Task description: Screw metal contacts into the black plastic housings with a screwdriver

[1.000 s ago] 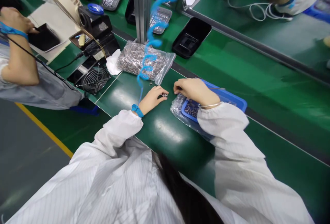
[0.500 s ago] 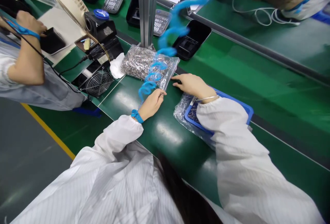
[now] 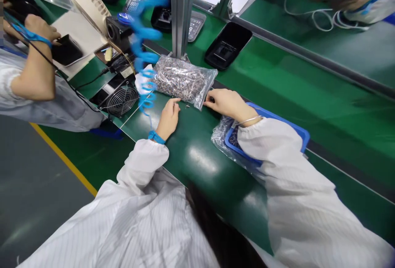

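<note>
A clear plastic bag (image 3: pixel 182 79) full of small metal parts lies on the green bench (image 3: pixel 197 152) at the foot of a metal post. My left hand (image 3: pixel 168 117), with a blue wrist strap, is just below the bag, fingers pressed together; what they hold, if anything, is too small to make out. One or more tiny metal parts (image 3: pixel 187 106) lie on the bench between my hands. My right hand (image 3: pixel 224 102) is at the bag's right corner, fingers curled in, their contents hidden. Under my right forearm sits a blue tray (image 3: pixel 304 136) with small dark parts, on crumpled clear plastic (image 3: pixel 220 136).
The metal post (image 3: pixel 182 17) rises behind the bag, and a coiled blue cord (image 3: pixel 145 58) hangs at its left. Black housings (image 3: pixel 228 45) stand beyond. A round fan grille (image 3: pixel 121 101) is at the left. Other people's hands (image 3: pixel 40 29) work at the left and top right.
My left hand has moved left, away from the bag's lower right edge, uncovering tiny metal parts on the bench. The blue cord has swung left. My right hand has curled its fingers in more.
</note>
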`<move>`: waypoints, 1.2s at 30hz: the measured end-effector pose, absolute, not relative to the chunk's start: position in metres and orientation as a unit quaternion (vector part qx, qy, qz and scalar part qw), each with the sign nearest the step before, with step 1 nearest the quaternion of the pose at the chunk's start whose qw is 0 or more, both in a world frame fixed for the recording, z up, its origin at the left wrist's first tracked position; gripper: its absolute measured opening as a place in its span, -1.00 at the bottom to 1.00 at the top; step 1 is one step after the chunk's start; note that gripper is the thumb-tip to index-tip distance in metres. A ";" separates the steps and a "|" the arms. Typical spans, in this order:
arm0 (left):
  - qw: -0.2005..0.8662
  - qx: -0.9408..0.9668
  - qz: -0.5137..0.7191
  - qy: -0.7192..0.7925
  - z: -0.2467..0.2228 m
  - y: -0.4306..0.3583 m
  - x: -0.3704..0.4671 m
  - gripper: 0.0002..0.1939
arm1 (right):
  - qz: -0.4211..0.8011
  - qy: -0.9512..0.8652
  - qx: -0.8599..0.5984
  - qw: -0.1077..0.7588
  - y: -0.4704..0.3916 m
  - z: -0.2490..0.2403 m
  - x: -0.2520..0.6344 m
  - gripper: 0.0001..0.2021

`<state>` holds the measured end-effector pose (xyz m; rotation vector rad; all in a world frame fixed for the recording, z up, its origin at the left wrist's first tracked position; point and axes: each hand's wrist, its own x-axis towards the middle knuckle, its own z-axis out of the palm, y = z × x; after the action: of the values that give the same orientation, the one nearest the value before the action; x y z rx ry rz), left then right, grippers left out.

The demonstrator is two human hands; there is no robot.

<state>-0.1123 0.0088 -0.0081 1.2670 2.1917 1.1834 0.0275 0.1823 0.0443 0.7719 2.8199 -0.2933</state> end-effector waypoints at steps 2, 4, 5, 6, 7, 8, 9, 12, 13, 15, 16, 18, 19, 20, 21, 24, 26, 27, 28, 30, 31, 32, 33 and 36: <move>0.166 0.452 0.406 0.777 -0.011 0.011 -0.113 -0.76 | -0.105 0.950 0.276 0.099 0.181 0.045 0.030 -0.75; 0.156 0.457 0.393 0.782 -0.012 0.016 -0.111 -0.81 | -0.112 0.946 0.294 0.073 0.178 0.040 0.026 -0.66; 0.150 0.461 0.385 0.785 -0.012 0.018 -0.109 -0.85 | -0.119 0.944 0.304 0.055 0.176 0.037 0.022 -0.63; 0.144 0.465 0.376 0.788 -0.012 0.020 -0.108 -0.90 | -0.128 0.940 0.314 0.038 0.173 0.033 0.017 -0.62; 0.140 0.471 0.367 0.790 -0.012 0.021 -0.106 -0.92 | -0.137 0.937 0.321 0.025 0.171 0.030 0.012 -0.63; 0.138 0.477 0.358 0.791 -0.011 0.022 -0.105 -0.92 | -0.144 0.933 0.328 0.015 0.169 0.027 0.007 -0.65; 0.135 0.484 0.349 0.791 -0.011 0.023 -0.105 -0.91 | -0.147 0.930 0.338 0.006 0.167 0.024 0.002 -0.66; 0.132 0.503 0.331 0.788 -0.010 0.022 -0.105 -0.96 | -0.152 0.919 0.364 0.006 0.164 0.022 -0.006 -0.70; 0.132 0.506 0.329 0.786 -0.010 0.021 -0.105 -0.94 | -0.156 0.915 0.371 0.015 0.165 0.023 -0.007 -0.71; 0.130 0.508 0.330 0.785 -0.009 0.021 -0.105 -0.94 | -0.165 0.908 0.384 0.033 0.167 0.025 -0.006 -0.73; 0.129 0.506 0.332 0.786 -0.009 0.021 -0.105 -0.95 | -0.167 0.904 0.392 0.035 0.168 0.026 -0.006 -0.73; 0.128 0.499 0.339 0.787 -0.009 0.022 -0.104 -0.92 | -0.167 0.898 0.406 0.019 0.171 0.028 -0.005 -0.67; 0.127 0.496 0.342 0.788 -0.008 0.022 -0.104 -0.90 | -0.166 0.897 0.409 0.007 0.171 0.028 -0.005 -0.64; 0.125 0.493 0.346 0.789 -0.008 0.023 -0.104 -0.88 | -0.163 0.898 0.409 -0.002 0.171 0.028 -0.006 -0.61; 0.124 0.490 0.350 0.789 -0.008 0.024 -0.104 -0.87 | -0.158 0.899 0.407 -0.006 0.171 0.027 -0.007 -0.61; 0.125 0.483 0.360 0.789 -0.009 0.025 -0.104 -0.86 | -0.144 0.907 0.395 0.006 0.169 0.025 -0.013 -0.67; 0.129 0.479 0.367 0.787 -0.011 0.026 -0.105 -0.86 | -0.141 0.911 0.387 0.016 0.170 0.025 -0.016 -0.68; 0.131 0.477 0.370 0.786 -0.011 0.026 -0.106 -0.85 | -0.143 0.912 0.384 0.019 0.171 0.025 -0.017 -0.68; 0.133 0.476 0.374 0.785 -0.012 0.026 -0.106 -0.85 | -0.146 0.912 0.382 0.020 0.172 0.026 -0.018 -0.68; 0.138 0.473 0.378 0.783 -0.012 0.026 -0.106 -0.84 | -0.156 0.911 0.381 0.020 0.176 0.029 -0.019 -0.70; 0.141 0.473 0.380 0.783 -0.011 0.026 -0.106 -0.84 | -0.165 0.910 0.380 0.019 0.178 0.030 -0.019 -0.71; 0.145 0.471 0.381 0.782 -0.011 0.026 -0.106 -0.85 | -0.177 0.908 0.379 0.018 0.180 0.032 -0.019 -0.72; 0.148 0.469 0.382 0.782 -0.010 0.026 -0.106 -0.85 | -0.192 0.906 0.376 0.017 0.182 0.034 -0.018 -0.73; 0.157 0.461 0.387 0.783 -0.008 0.025 -0.105 -0.85 | -0.254 0.899 0.358 0.015 0.186 0.040 -0.018 -0.73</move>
<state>-0.1049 0.0253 -0.0081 1.3192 2.2412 1.1086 -0.0184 0.1865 0.0403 1.1127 2.7956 -0.7903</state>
